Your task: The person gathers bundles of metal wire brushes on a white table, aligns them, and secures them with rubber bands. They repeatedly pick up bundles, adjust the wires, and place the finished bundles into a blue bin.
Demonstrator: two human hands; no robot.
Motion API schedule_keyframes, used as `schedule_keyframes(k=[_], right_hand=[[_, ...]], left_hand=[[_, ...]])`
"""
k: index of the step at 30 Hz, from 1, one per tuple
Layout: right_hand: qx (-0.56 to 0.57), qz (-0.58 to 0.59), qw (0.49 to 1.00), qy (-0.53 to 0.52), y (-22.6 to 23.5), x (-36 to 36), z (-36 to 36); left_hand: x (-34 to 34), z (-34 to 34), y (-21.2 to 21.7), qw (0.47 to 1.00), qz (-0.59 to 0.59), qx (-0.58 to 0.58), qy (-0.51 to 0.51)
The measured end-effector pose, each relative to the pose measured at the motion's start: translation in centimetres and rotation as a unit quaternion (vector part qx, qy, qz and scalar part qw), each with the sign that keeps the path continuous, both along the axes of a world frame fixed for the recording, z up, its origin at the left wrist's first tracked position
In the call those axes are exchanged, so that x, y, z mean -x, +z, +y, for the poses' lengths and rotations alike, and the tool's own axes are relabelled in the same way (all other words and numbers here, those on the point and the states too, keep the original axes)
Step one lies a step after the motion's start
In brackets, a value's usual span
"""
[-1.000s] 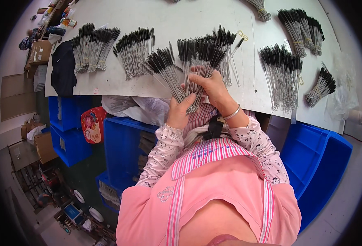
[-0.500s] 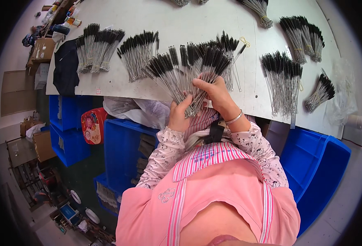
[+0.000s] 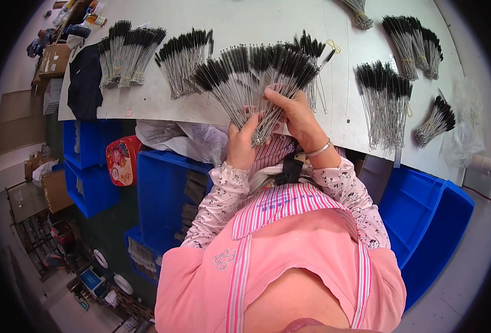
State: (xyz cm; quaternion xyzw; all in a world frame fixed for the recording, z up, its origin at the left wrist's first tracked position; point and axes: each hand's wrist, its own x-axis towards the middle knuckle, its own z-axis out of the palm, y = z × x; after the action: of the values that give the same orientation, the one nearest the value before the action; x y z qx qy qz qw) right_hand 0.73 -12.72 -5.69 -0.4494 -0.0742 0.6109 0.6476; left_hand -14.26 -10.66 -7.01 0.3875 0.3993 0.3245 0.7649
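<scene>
A fanned-out bundle of wire brushes [image 3: 240,100], with black bristle heads and thin metal stems, is held between my two hands above the table's near edge. My left hand [image 3: 242,145] grips the stems low on the left side, near their looped ends. My right hand [image 3: 300,119] closes round the stems on the right, thumb across the front; its other fingers are partly hidden behind the wires. Just beyond, more loose brushes [image 3: 313,47] lie on the table, partly covered by the held bundle.
The white table [image 3: 334,119] carries brush piles at left [image 3: 131,53] and right [image 3: 384,105], plus a small tied bundle [image 3: 435,122]. A yellow band [image 3: 333,46] lies behind. Blue crates [image 3: 423,222] stand below the edge, with a red floral case [image 3: 122,161] at left. Dark cloth [image 3: 84,83] drapes the left end.
The held brushes are spread more evenly, their heads in a wider fan. Both hands keep hold of the stems. The whole view has shifted slightly, with the table sitting a little higher.
</scene>
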Motion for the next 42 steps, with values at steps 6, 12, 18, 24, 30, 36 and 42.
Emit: schedule_keyframes(k=[6, 12, 18, 24, 30, 36, 42], right_hand=[[-0.035, -0.056, 0.998, -0.019, -1.2, 0.0, 0.3], [-0.043, -0.035, 0.998, -0.032, -0.4, 0.1, 0.3], [-0.056, -0.021, 0.998, -0.014, -0.9, 0.1, 0.5], [-0.050, 0.000, 0.998, 0.025, 0.1, -0.1, 0.4], [-0.035, 0.015, 0.999, 0.019, -0.1, -0.2, 0.2], [-0.056, 0.042, 0.997, -0.034, -0.5, 0.0, 0.4], [-0.025, 0.101, 0.994, -0.011, -0.7, -0.5, 0.2]], left_hand=[[-0.5, -0.2, 0.1, 0.994, 0.049, -0.092, 0.016], [-0.4, -0.4, 0.4, 0.991, 0.070, -0.117, 0.009], [0.2, -0.1, -0.6, 0.992, 0.069, -0.101, -0.032], [-0.1, -0.1, 0.9, 0.997, -0.004, -0.032, -0.063], [-0.1, 0.5, 0.2, 0.993, -0.036, -0.047, -0.101], [-0.8, 0.3, 0.3, 0.995, -0.022, -0.084, -0.052], [-0.3, 0.7, -1.0, 0.992, -0.005, -0.076, -0.099]])
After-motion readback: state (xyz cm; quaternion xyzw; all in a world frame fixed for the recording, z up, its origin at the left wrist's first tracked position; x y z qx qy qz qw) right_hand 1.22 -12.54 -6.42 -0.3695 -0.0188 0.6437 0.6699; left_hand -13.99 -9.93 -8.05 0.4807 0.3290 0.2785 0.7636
